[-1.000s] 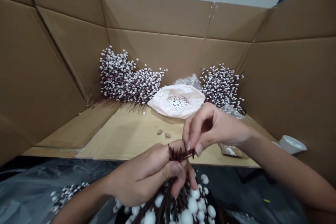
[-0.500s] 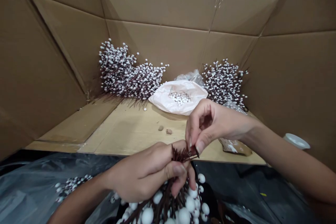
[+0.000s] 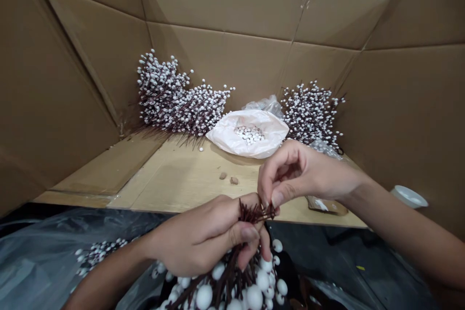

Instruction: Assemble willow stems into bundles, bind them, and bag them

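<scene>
1. The left hand (image 3: pixel 199 235) is closed tight around a bunch of dark stems (image 3: pixel 232 271); its grip is clenched, and the thumb presses on the stems.
2. The right hand (image 3: pixel 305 172) is just above the left hand; its fingertips (image 3: pixel 267 194) pinch the stem ends (image 3: pixel 258 212); this grip is closed on the top of the bunch.
3. The bunch is low in front of the person, held up between the hands; big white beads (image 3: pixel 254 298) sit on the stems below the hands.
4. A gray plastic sheet (image 3: pixel 36 256) lies under the left arm; a small spray (image 3: pixel 100 254) with white beads lies on it.
5. Past the hands is a wood desk (image 3: pixel 174 179); tall cardboard walls (image 3: pixel 218 5) stand around three sides of it.
6. Two heaps of beaded stems (image 3: pixel 163 92) (image 3: pixel 312 114) lean on the back wall; a pale bag (image 3: pixel 227 140) lies between them, with small beads (image 3: pixel 249 134) in it.
7. Two small brown bits (image 3: pixel 228 178) lie on the desk near the right hand; a brown packet (image 3: pixel 327 206) lies by the desk edge; a white cup (image 3: pixel 409 196) is at the right, beside the wall.
</scene>
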`<state>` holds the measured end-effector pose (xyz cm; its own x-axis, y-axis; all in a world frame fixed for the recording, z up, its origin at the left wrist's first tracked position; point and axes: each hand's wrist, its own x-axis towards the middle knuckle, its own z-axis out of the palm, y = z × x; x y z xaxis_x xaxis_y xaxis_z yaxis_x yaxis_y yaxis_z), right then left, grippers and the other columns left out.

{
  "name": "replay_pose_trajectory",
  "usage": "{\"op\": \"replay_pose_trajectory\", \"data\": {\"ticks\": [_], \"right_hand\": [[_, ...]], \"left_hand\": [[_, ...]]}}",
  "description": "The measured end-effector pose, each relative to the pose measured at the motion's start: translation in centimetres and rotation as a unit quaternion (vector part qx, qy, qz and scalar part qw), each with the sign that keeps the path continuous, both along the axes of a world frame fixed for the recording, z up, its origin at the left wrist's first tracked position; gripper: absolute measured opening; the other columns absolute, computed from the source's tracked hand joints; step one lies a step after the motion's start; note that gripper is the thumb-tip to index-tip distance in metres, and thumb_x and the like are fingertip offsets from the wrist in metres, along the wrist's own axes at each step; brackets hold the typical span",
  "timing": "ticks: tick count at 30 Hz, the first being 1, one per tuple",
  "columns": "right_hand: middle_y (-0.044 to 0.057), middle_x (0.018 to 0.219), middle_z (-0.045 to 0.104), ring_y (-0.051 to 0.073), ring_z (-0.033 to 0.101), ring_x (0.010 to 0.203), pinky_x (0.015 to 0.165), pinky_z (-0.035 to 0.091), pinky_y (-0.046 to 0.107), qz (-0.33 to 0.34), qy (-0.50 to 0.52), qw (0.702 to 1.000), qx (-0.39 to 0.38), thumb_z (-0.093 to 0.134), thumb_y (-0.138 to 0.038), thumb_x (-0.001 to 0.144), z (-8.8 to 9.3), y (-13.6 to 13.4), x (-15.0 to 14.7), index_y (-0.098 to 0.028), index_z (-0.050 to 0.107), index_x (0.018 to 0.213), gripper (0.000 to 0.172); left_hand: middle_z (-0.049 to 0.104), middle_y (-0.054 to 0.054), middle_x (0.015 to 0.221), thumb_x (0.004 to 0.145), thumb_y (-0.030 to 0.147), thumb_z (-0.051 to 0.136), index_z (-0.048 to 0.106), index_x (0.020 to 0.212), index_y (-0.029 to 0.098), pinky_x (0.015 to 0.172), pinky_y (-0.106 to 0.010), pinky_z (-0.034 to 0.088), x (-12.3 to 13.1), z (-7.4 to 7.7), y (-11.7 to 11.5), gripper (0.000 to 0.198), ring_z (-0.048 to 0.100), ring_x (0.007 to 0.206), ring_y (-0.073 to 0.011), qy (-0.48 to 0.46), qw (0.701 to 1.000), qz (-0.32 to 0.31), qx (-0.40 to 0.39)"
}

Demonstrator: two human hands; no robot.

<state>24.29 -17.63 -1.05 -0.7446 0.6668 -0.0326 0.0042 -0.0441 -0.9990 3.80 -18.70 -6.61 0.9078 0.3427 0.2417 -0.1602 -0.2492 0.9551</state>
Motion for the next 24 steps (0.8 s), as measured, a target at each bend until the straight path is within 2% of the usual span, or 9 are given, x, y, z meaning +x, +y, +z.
{"op": "replay_pose_trajectory", "data": {"ticks": [9, 13, 19, 24], "right_hand": [[0.0, 0.064, 0.062, 0.006, 0.055, 0.058, 0.056, 0.047, 0.017, -0.063, -0.046, 0.988, 0.133, 0.072, -0.012, 0.076, 0.5, -1.1, -0.7, -0.009, 0.068, 0.072, 0.006], [0.001, 0.066, 0.062, 0.007, 0.055, 0.061, 0.057, 0.047, 0.017, -0.095, -0.06, 0.975, 0.191, 0.07, -0.012, 0.078, 0.7, -1.8, -1.1, -0.009, 0.067, 0.072, 0.008], [0.001, 0.068, 0.063, 0.008, 0.058, 0.064, 0.061, 0.05, 0.018, -0.115, -0.047, 0.963, 0.24, 0.067, -0.014, 0.081, 0.7, -2.1, -1.6, -0.011, 0.064, 0.069, 0.012], [0.001, 0.07, 0.061, 0.007, 0.058, 0.065, 0.062, 0.05, 0.017, -0.104, -0.03, 0.96, 0.259, 0.063, -0.011, 0.084, 0.3, -2.0, -1.8, -0.011, 0.062, 0.072, 0.012]], "left_hand": [[0.049, 0.002, 0.062, 0.099, 0.04, 0.029, 0.044, 0.083, 0.019, 0.076, -0.033, 0.05, -0.2, 0.2, 0.1, 0.031, 0.065, 0.081, -0.0206, 0.008, 0.999, 0.013, 0.039], [0.051, 0.001, 0.061, 0.099, 0.042, 0.029, 0.045, 0.084, 0.019, 0.075, -0.031, 0.051, -0.2, 0.3, 0.2, 0.032, 0.066, 0.08, -0.0201, 0.014, 0.998, 0.015, 0.062], [0.049, 0.001, 0.059, 0.098, 0.047, 0.028, 0.04, 0.072, 0.02, 0.071, -0.03, 0.052, 0.0, 0.4, 0.7, 0.039, 0.066, 0.078, -0.0209, 0.01, 0.997, -0.016, 0.074], [0.051, -0.001, 0.061, 0.098, 0.044, 0.027, 0.042, 0.069, 0.019, 0.073, -0.03, 0.05, 0.0, 0.4, 0.8, 0.042, 0.066, 0.077, -0.0211, 0.013, 0.997, -0.021, 0.076]]}}
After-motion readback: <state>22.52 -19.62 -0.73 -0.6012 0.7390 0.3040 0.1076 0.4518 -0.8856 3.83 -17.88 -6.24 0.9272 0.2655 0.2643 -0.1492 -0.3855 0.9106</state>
